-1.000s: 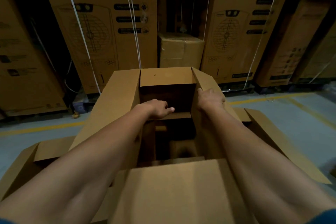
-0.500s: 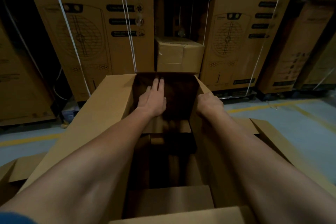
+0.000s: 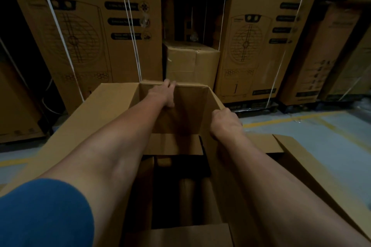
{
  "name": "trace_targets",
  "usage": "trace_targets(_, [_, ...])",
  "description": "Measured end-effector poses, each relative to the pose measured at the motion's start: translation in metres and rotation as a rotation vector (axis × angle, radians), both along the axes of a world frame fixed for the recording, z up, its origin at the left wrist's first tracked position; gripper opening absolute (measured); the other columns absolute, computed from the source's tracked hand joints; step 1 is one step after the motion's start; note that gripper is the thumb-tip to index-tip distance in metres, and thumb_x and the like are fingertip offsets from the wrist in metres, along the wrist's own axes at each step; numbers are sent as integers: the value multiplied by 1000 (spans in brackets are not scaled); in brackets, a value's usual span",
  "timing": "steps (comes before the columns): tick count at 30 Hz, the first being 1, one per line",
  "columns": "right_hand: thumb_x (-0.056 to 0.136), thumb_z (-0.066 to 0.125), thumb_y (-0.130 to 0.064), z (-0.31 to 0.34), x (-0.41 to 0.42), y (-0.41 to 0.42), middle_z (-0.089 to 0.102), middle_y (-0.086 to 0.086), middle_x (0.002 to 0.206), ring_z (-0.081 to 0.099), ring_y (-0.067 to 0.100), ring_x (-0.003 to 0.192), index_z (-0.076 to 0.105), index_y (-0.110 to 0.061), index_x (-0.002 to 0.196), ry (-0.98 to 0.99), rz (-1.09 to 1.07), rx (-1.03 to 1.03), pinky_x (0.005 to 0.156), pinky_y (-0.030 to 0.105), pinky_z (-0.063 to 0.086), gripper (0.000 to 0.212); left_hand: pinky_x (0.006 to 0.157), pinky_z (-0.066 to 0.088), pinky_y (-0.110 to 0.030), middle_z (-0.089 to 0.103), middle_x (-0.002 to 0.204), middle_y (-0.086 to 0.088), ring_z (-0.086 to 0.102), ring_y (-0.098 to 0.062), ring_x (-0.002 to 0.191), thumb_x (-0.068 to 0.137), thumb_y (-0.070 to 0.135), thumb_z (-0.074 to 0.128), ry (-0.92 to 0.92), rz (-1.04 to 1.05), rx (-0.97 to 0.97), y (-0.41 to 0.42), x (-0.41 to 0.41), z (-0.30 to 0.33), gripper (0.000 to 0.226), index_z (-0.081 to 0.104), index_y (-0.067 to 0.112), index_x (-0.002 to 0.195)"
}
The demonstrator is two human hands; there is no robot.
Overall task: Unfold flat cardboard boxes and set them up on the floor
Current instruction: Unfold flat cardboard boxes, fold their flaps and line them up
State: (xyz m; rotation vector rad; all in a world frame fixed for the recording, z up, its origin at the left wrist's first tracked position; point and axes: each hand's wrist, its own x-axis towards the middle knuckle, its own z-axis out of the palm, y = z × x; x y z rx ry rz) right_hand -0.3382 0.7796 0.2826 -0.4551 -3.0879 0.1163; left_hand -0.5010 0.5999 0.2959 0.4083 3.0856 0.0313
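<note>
A large brown cardboard box (image 3: 104,110) stands opened in front of me, its top flaps spread outward and its dark inside visible between my arms. My left hand (image 3: 163,94) reaches across the opening and lies against the far flap (image 3: 190,110), fingertips hooked over its top edge. My right hand (image 3: 224,124) grips the upper edge of the right side wall, fingers curled over it. A right flap (image 3: 297,158) hangs out over the floor.
Tall printed cartons (image 3: 96,26) bound with white straps line the back, with a small taped box (image 3: 190,62) in the gap between them. Grey floor (image 3: 321,132) with yellow lines lies to the right. Another cardboard panel (image 3: 190,235) sits at the near edge.
My left hand has slid up the far flap from its middle to its top edge, pushing the flap outward. My right hand stays on the right wall. The view has moved closer.
</note>
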Motion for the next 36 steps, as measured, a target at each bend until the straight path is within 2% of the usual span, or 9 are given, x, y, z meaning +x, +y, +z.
trace_targets(6, [99,58,-4,-1,-3,-3,55,16,136,58,38,125,57,-13,140,0,-38,-60,93,53,58,42,116,33,-66,14,170,-6,18,-52,151,94,24,74,-25,34,64,6,-6,-4,87,21,26,163])
trace_targets(9, [100,60,-6,-4,-4,-3,57,15,132,60,37,121,57,-14,138,7,-41,-53,91,52,59,39,119,27,-68,5,173,-4,8,-51,155,95,23,71,-72,46,104,4,-6,-3,89,17,29,165])
trace_targets(14, [102,56,-8,-2,-3,-1,58,15,131,61,37,120,56,-17,138,23,-14,-39,90,51,60,38,124,16,-68,-17,175,1,-6,-47,158,99,32,67,-176,20,33,-10,12,3,101,-8,38,167])
trace_targets(19, [102,57,-8,4,13,5,55,19,134,62,39,118,41,-20,149,12,77,16,93,53,60,52,128,8,-62,-16,175,-4,-2,-44,159,95,39,70,-68,69,-139,-49,67,11,102,0,27,169])
trace_targets(24, [98,57,-1,6,51,11,46,21,145,56,42,125,4,-31,166,23,39,-107,98,53,55,91,124,20,-65,-7,176,-7,9,-41,158,90,32,75,34,208,-29,-86,133,-2,102,9,26,167])
trace_targets(26, [94,64,-1,5,71,10,46,21,146,55,42,126,9,-29,163,50,-37,-182,99,57,54,93,124,23,-63,-2,175,-7,13,-41,158,86,27,78,22,284,67,-102,161,-10,107,8,27,166])
trace_targets(30, [93,71,-13,11,120,2,43,17,145,46,46,131,28,-15,151,13,-187,-212,103,67,46,72,117,39,-57,16,170,-12,30,-42,149,87,36,77,-102,420,240,-125,219,-12,100,13,26,163])
trace_targets(33, [89,75,-17,14,152,-1,40,18,147,43,51,133,28,-16,152,-30,-247,-239,106,73,40,80,107,48,-59,32,154,-15,42,-45,137,76,43,85,-153,514,248,-134,262,-12,111,14,28,159])
trace_targets(36, [82,80,-20,13,171,-1,46,19,140,49,50,127,34,-17,149,-35,-286,-292,103,70,45,82,101,52,-61,25,157,-16,39,-50,138,68,42,93,-242,584,240,-137,301,-14,131,2,34,162])
